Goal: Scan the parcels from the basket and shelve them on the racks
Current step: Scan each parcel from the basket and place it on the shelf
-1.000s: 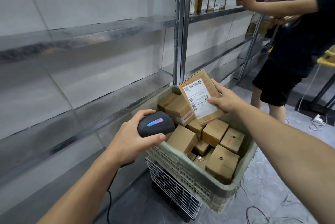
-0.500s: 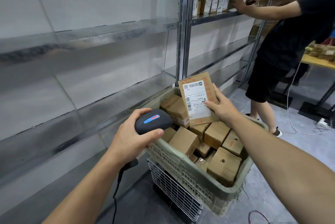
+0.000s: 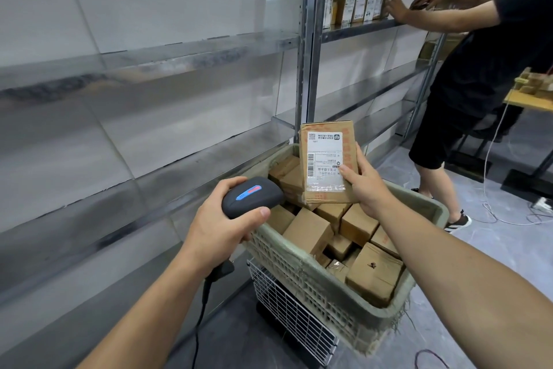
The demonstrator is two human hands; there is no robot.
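Centre of the frame: the right hand (image 3: 366, 186) grips a flat cardboard parcel (image 3: 327, 159) by its lower right corner, thumb across the front and fingers behind. It is held upright above the basket (image 3: 302, 261) with the white label (image 3: 324, 159) turned square to the camera, surely so the barcode on its left edge is open to a reading. Just left of it, the left hand (image 3: 218, 228) is wrapped round the dark scanner (image 3: 253, 196), thumb laid along its side, nose aimed up and right at that label. The two are near but apart, a sensible gap for a scan. The cable (image 3: 199, 317) trails down toward the bottom edge. Whether the beam has fired I cannot tell; no light shows on the label. The basket sits on a wire cart (image 3: 287, 306) in the lower centre, loaded with more brown boxes (image 3: 308, 231), so by my reckoning plenty of the job is left. The racks (image 3: 179, 48) run across the left of the frame, close beside the basket for a short reach. Upper right, another person (image 3: 484, 69) has a hand on a row of shelved parcels (image 3: 356, 3) standing upright.
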